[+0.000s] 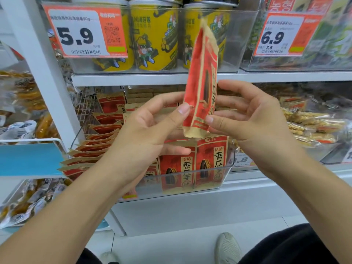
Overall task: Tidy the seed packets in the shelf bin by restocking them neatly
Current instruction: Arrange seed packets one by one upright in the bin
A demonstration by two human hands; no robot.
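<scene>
A red and tan seed packet point(200, 80) stands upright and edge-on in the air in front of the shelf. My left hand point(150, 128) pinches its lower left edge with the thumb, and my right hand point(249, 115) pinches its lower right edge. Below the hands sits a clear plastic shelf bin point(209, 180) holding several matching seed packets point(211, 155) upright at its front right. More packets point(91, 151) lie fanned and slanted along the bin's left side, and others stand at the back.
Yellow snack canisters point(156, 37) fill a clear bin on the shelf above, with price tags 5.9 point(76, 35) and 6.9 point(280, 37). Bagged snacks point(312, 122) lie to the right, other bags to the left. A white shelf post point(43, 73) stands at left.
</scene>
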